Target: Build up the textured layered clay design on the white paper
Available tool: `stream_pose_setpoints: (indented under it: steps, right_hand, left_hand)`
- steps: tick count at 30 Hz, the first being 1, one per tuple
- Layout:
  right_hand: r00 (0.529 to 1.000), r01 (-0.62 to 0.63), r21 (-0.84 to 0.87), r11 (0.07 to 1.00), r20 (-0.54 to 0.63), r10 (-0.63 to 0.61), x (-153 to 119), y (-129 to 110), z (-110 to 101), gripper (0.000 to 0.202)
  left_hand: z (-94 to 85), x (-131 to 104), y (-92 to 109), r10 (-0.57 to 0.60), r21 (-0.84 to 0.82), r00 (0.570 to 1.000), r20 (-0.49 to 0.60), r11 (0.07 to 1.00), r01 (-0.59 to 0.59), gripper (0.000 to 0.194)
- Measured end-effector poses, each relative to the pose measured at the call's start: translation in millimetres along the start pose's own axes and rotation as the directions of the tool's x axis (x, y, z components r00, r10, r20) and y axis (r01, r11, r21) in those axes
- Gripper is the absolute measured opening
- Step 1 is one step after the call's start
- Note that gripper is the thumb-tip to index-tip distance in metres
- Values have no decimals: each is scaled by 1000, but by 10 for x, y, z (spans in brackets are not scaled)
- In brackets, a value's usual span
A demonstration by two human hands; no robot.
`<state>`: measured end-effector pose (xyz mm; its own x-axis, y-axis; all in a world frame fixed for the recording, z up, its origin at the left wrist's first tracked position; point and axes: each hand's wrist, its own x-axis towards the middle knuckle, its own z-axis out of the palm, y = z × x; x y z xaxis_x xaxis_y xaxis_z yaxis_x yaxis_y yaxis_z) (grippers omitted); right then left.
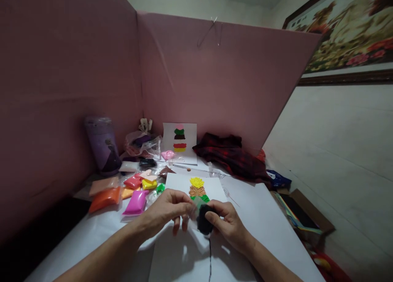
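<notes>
My right hand [229, 224] grips a small clear bag of black modelling clay [204, 219], thumb on its front. The fingers of my left hand [172, 210] pinch the clear plastic end of the same bag. Both hands hover over a white sheet [176, 253]. On that sheet, just beyond the hands, is a clay picture [197, 188] with yellow, orange-brown and green bands, its lower part hidden by the bag and fingers. A thin black line [210, 259] runs down the paper below the bag.
Left of my hands lie several clay packets, among them a magenta one [135, 203] and an orange one [105, 199]. Behind them stands a purple tumbler [104, 145]. A reference card [190, 141] leans at the back, beside a dark red plaid cloth [233, 157]. Pink panels [215, 77] border the table.
</notes>
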<state>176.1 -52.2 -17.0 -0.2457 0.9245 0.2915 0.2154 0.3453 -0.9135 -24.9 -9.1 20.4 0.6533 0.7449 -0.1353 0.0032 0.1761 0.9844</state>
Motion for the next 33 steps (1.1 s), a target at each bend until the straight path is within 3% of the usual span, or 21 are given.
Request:
stream_pose_setpoints:
  steps: [6,9,12,14,16,18,20,22,24,27,33]
  right_hand:
    - [999,40,-33,999,-25,-40,-5,-27,10,25]
    - [998,59,-10,998,-37,-60,-24,-1,28,29]
    - [973,110,-60,992,-199,-120,-35,5,37,33]
    - [912,118,-154,981,-375,-168,-36,-5,29,33]
    - [856,105,-216,971,-477,-199,-39,-22,23,26]
    - [879,133,-232,964,-422,-223,-42,-45,37,18]
    - [936,213,-226,951,-232,-264,-45,-70,80,24]
    - [951,291,-198,936,-44,-306,-42,-93,141,31]
    - [945,314,-237,919,-12,-325,-38,-110,192,41]
    - [940,332,-313,890,28,-341,-35,-129,208,39]
    - [938,345,-373,861,110,-328,-48,-162,138,23]
  left_hand:
    - [18,-24,28,-47,126,999,-5,991,48,17]
    - [38,-47,30,1,103,1000,9,995,-2,14]
    - [36,-66,42,146,-23,989,-21,989,-147,17]
    - [29,-75,52,269,-77,956,-114,957,-278,19]
    - [35,-85,49,369,-46,908,-200,922,-385,20]
    - [66,-97,22,439,81,872,-219,898,-432,20]
    - [121,-108,-33,467,250,867,-172,872,-421,19]
    - [187,-111,-103,461,392,883,-86,830,-396,16]
    - [247,-106,-168,461,504,887,-29,773,-385,16]
    - [296,-95,-218,530,671,848,17,623,-403,20]
    - [283,-89,-228,584,748,808,73,504,-432,20]
